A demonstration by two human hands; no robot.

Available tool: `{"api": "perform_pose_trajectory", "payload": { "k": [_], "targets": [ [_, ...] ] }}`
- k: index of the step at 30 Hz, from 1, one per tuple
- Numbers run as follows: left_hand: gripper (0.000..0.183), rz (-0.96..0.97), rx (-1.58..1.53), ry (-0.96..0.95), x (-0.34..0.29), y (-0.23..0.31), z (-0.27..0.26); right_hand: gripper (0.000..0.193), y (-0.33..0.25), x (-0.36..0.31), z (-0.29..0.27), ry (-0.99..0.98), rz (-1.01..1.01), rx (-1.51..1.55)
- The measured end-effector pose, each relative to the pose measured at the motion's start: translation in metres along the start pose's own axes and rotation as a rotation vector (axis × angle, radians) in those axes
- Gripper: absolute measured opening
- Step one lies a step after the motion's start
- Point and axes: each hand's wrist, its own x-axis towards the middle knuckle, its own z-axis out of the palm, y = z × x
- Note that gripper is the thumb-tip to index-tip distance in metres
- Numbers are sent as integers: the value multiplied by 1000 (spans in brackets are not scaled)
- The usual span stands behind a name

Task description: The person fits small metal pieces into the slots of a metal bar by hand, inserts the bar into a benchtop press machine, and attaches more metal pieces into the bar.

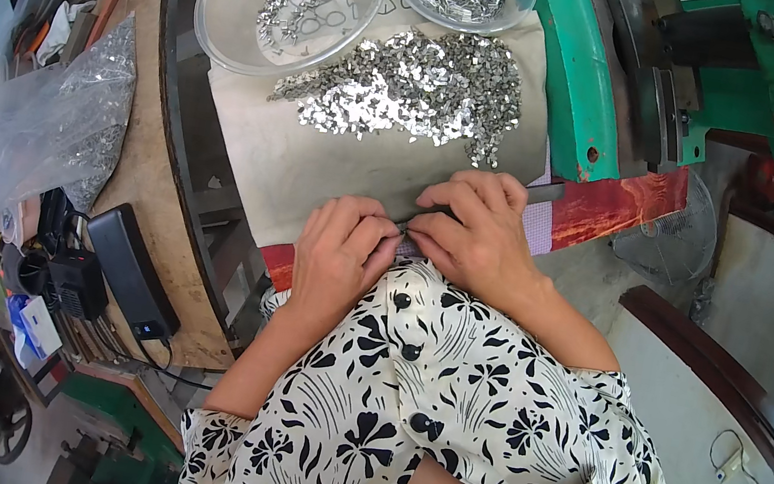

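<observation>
At the near edge of a beige sheet (pixel 269 153), my left hand (pixel 344 247) and my right hand (pixel 482 229) meet with their fingertips pinched together. Something small and dark sits between the fingers, too small to name. Just beyond my hands spreads a heap of small shiny metal pieces (pixel 432 87). Behind the heap on the left stands a wide clear plastic bowl (pixel 219 23) with some small metal parts and rings in it. To its right, a smaller clear bowl (pixel 492 26) holds many thin silvery metal pieces.
A green machine (pixel 575 79) borders the work surface on the right. On the left, a wooden table (pixel 153 154) carries a clear plastic bag (pixel 89 109) of metal bits and a black boxy device (pixel 131 270). A fan (pixel 677 232) stands on the floor at right.
</observation>
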Motion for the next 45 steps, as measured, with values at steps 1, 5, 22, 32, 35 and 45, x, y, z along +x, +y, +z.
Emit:
{"api": "perform_pose_trajectory", "payload": {
  "k": [1, 5, 22, 32, 35, 45],
  "targets": [
    [19, 0, 1, 1, 0, 1, 1, 16, 0, 0, 1, -7, -33, -28],
    [20, -30, 35, -14, 0, 1, 2, 16, -2, 1, -4, -41, -102, -156],
    [26, -26, 37, -31, -1, 3, 0, 12, 29, 57, 5, 96, -12, -181],
    [32, -2, 87, -72, 5, 8, -1, 15, 20, 2, -12, 153, 88, 25],
    [33, 33, 125, -106, 9, 6, 1, 15, 13, -16, -7, 81, 107, 51],
    [30, 95, 146, -136, -7, 0, -10, 15, 20, 8, -2, -4, 28, 101]
  ]
}}
